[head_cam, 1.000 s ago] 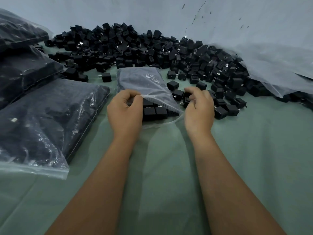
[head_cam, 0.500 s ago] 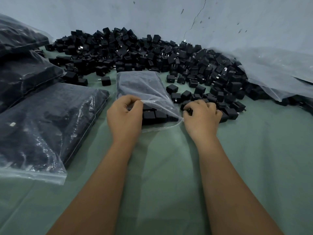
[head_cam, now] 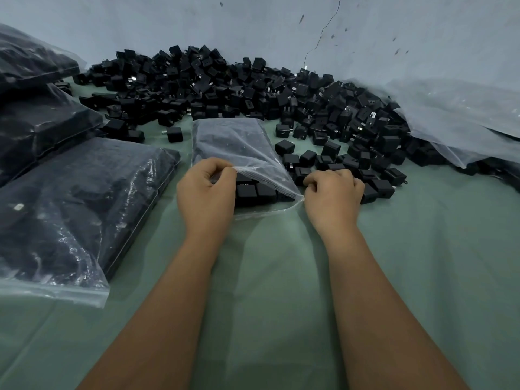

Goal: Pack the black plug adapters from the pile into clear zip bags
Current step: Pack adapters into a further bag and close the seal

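A green cloth (head_cam: 281,291) covered the surface below a cracked wall. Your left hand (head_cam: 206,194) pinched the upper lip of the zip bag (head_cam: 239,144), which lay open-mouthed between your hands, adapters visible inside. Your right hand (head_cam: 333,194), fingers curled, gripped adapters at the near edge of the pile (head_cam: 253,91).
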Demonstrator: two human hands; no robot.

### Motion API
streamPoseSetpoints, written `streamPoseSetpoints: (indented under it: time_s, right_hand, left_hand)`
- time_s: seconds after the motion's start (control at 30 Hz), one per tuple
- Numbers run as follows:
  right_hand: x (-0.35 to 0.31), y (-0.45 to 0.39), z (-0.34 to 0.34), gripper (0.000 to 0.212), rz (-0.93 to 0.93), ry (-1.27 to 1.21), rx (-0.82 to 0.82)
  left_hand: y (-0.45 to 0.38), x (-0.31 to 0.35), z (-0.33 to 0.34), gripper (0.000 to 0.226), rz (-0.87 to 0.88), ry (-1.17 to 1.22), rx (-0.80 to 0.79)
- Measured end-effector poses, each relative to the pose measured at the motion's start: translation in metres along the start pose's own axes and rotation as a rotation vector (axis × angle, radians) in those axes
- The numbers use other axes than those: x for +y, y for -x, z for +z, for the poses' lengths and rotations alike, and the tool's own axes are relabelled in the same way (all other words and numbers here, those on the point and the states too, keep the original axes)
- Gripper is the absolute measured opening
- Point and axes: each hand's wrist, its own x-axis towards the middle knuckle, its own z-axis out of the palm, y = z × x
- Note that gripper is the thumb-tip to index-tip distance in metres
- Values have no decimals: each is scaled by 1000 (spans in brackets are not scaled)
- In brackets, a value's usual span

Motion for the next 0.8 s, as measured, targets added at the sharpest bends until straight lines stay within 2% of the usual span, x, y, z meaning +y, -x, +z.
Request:
streamPoseSetpoints:
  time_s: [0.2, 0.37, 0.47, 0.53, 0.6, 0.7, 0.8]
  right_hand:
    - [0, -3, -1, 28, -48, -92, 41]
    - [-17, 5, -14, 19, 17, -414, 412]
    - [-39, 16, -22, 16, -106, -568, 573]
    - [-54, 25, -25, 13, -229, -642, 625]
    - [-67, 35, -24, 13, -352, -680, 593]
    - [-78, 45, -14, 13, -504, -637, 448]
    - [-80, 46, -7, 14, -529, -561, 385]
  left_hand:
    - [-1, 0, 0, 15, -7, -7, 3]
    - [0, -1, 0, 16, -7, -12, 0]
    - [-1, -1, 0, 16, -11, -13, 0]
    - [-1, 0, 0, 16, -2, -23, -2]
    - [0, 2, -1, 15, 2, -23, -6]
    - [1, 6, -3, 14, 31, -14, 32]
    - [2, 8, -3, 15, 54, -8, 67]
